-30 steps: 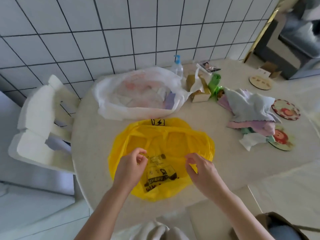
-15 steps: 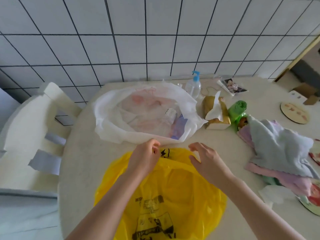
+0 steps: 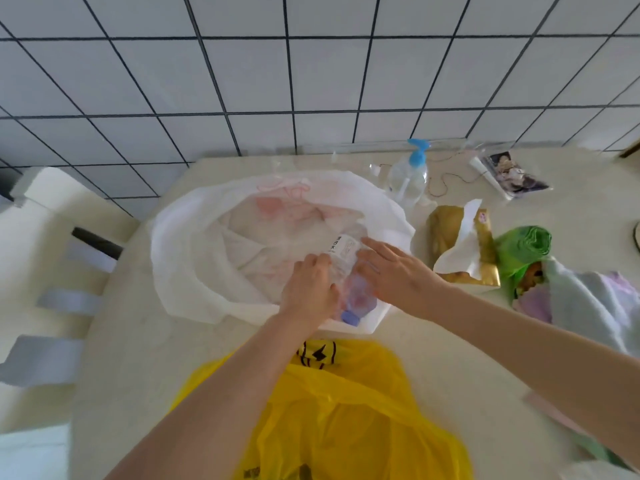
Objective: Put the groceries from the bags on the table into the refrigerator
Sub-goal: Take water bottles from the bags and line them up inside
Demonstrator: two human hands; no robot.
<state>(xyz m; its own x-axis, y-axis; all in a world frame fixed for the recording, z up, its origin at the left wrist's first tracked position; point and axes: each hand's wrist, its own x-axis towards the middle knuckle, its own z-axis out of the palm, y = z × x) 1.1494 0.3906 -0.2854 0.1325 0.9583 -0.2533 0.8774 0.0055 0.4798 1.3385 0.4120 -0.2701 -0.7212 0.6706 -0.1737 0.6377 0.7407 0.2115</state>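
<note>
Currently left hand point(image 3: 308, 289) and right hand point(image 3: 398, 275), fingers spread, flank a labelled clear packet point(image 3: 343, 258) inside the white bag point(image 3: 194, 258); neither grips. Risk: thin film snags, dragging bag along.

Soft, even daylight fills the scene, bright and without glare, and shadows are faint. The wide lens bends the tiled wall point(image 3: 311, 64) lines toward the edges. The yellow bag point(image 3: 346, 410) looks smeared, probably motion blur, and the corners are soft.
</note>
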